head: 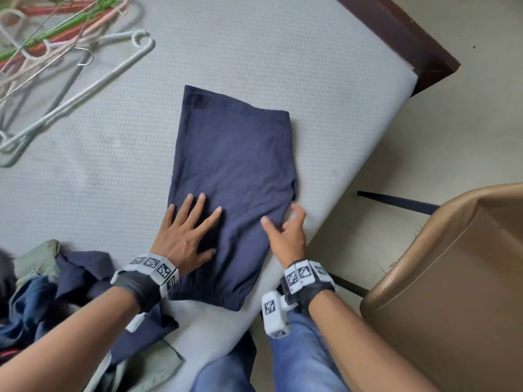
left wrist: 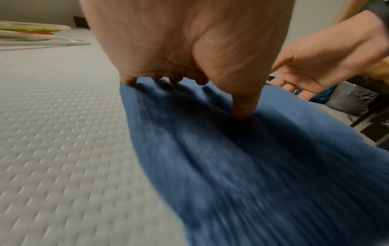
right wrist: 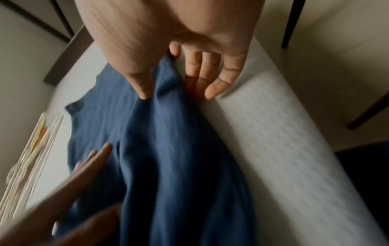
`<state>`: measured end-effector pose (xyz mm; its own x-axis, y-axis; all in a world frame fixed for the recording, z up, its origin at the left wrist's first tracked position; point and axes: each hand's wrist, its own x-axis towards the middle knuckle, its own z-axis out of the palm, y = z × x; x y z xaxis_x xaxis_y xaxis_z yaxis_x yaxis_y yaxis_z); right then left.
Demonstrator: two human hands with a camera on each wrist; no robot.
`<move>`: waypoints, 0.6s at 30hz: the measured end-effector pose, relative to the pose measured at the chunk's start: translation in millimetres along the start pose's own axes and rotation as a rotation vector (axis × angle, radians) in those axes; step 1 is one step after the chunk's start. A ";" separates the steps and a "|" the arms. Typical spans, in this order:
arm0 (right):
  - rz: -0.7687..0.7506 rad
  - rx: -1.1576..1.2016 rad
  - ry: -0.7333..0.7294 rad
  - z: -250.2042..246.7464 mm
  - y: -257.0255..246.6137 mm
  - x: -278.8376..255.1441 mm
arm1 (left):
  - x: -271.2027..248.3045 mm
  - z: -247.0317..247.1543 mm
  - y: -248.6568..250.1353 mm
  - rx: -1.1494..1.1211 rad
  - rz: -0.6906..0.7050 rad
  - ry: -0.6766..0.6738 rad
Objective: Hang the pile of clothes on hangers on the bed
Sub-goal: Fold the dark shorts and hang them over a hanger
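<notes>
A folded navy garment (head: 235,165) with an elastic waistband lies flat near the mattress's right edge. My left hand (head: 195,219) rests on its lower left part with fingers straight and spread; the left wrist view shows the fingertips (left wrist: 128,81) pressing the cloth (left wrist: 231,166). My right hand (head: 281,219) pinches the garment's right edge, thumb on top and index finger behind a raised fold (right wrist: 166,79), the other fingers (right wrist: 212,93) lying beside it on the mattress. A heap of hangers (head: 51,52), white, pink, green and red, lies at the far left.
A pile of crumpled clothes (head: 56,292), blue and pale green, sits at the lower left of the white mattress (head: 254,52). A dark wooden bed frame corner (head: 410,38) shows at the top right. A tan chair (head: 452,278) stands close on the right.
</notes>
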<state>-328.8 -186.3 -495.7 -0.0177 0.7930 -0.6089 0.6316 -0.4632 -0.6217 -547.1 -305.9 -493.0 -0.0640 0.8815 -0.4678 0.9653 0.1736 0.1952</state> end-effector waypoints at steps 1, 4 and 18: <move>-0.021 0.002 -0.048 7.0 10.5 -15.7 | -10.1 6.4 2.1 0.000 -0.012 -0.026; -0.070 0.002 -0.054 23.9 38.0 -41.1 | -37.3 26.1 2.5 -0.010 -0.074 -0.086; -0.776 -0.528 0.023 38.0 30.4 -68.1 | -76.0 30.6 13.8 -0.001 -0.180 -0.188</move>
<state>-337.9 -269.4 -491.9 -0.5696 0.8153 -0.1039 0.7195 0.4335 -0.5426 -521.1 -383.9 -481.2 -0.1858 0.7392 -0.6474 0.9423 0.3208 0.0957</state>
